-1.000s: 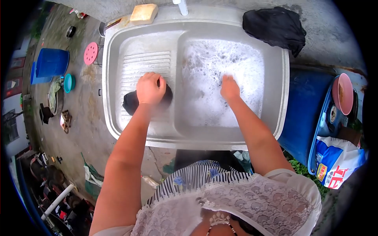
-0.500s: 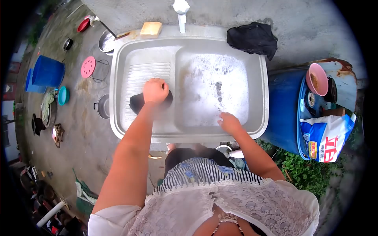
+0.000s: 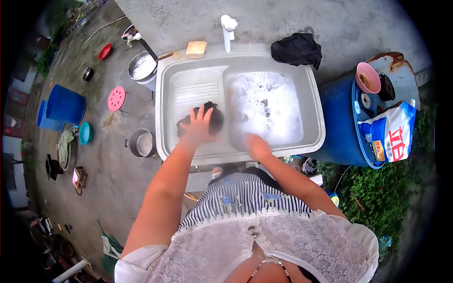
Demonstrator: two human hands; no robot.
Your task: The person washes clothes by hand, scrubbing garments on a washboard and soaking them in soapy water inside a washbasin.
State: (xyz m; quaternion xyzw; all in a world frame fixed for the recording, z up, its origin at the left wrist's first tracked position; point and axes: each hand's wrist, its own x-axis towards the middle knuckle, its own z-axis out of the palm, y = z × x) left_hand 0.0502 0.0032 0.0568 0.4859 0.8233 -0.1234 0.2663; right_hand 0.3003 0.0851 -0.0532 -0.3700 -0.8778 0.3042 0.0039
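Observation:
Fingers spread, my left hand (image 3: 198, 126) rests on a dark wet cloth (image 3: 216, 121) bunched on the ribbed washboard side of the grey sink (image 3: 321, 123). My right hand (image 3: 257, 147) is over the near edge of the right basin, at its left corner; motion smears its fingers. White foamy water (image 3: 278, 106) fills that basin. A yellowish block of soap (image 3: 196, 49) sits on the back left rim, left of the white tap (image 3: 229, 32). Another black cloth (image 3: 297, 49) lies on the back right corner of the rim.
A blue barrel (image 3: 334, 111) stands right of the sink, bearing a pink bowl (image 3: 368, 78) and a detergent bag (image 3: 390, 134). On the left are metal pots (image 3: 141, 143), a pink stool (image 3: 116, 98) and blue buckets (image 3: 66, 104). A concrete wall (image 3: 179, 21) rises behind.
My left hand has gone from a fist to spread fingers on the dark cloth. My right hand has moved left along the basin's near edge. The view has shifted.

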